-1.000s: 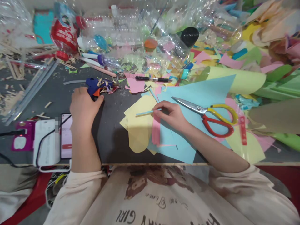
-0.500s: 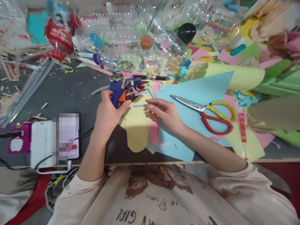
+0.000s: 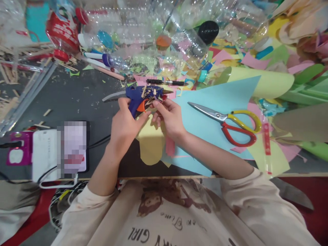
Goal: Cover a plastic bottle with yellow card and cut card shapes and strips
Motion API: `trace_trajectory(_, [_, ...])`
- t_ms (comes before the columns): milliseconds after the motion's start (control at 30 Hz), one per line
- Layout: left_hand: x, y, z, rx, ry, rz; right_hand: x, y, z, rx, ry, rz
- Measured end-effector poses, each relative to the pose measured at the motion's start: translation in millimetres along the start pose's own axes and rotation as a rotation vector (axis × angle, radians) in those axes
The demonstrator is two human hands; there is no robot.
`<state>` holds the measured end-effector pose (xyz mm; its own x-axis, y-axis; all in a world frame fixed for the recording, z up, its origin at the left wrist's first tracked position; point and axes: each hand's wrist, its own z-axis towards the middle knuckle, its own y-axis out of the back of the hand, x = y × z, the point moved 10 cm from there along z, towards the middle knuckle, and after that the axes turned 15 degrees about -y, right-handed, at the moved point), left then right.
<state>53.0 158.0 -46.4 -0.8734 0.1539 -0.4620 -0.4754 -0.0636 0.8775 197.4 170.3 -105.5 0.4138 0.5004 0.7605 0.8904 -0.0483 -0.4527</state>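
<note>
A blue hot glue gun (image 3: 135, 94) with an orange trigger (image 3: 142, 105) lies on its side, a translucent glue stick trailing from its back. My left hand (image 3: 125, 126) is closed around its handle, thumb stretched toward the trigger. My right hand (image 3: 170, 118) is at the gun's front, with thumb and fingers drawn together beside small wood splinters (image 3: 147, 92) on the gun's body. What the fingertips pinch, if anything, is too small to make out. Below both hands lies a yellow paper piece (image 3: 150, 150) with a rounded end, next to pink paper strips (image 3: 170, 147).
Scissors (image 3: 220, 118) with yellow and red handles lie on light-blue paper (image 3: 200, 150) at the right. A black pen (image 3: 165, 82) lies beyond the gun. Plastic bottles (image 3: 110, 20) and paper scraps crowd the back. A phone (image 3: 75, 147) with cables is at the left.
My right hand has moved left and up to the glue gun; the thin blue strip at its fingertips no longer shows. My left hand and the gun have shifted slightly right.
</note>
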Motion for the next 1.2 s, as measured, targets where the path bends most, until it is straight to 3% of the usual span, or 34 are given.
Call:
trace_trajectory(333, [-1, -4.4, -2, 0.036, -0.031, -0.029, 4, 6, 0, -0.042, 0.038, -0.003])
trace_trajectory(567, [3, -4.6, 0, 0.094, 0.054, -0.136, 6, 6, 1, -0.033, 0.045, -0.034])
trace_trajectory(967, [9, -9.9, -1, 0.058, 0.082, -0.412, 10, 2, 4, 0.019, 0.072, -0.027])
trace_trajectory(1200, [15, -9.8, -1, 0.016, 0.050, -0.392, 6, 3, 6, 0.009, 0.033, -0.020])
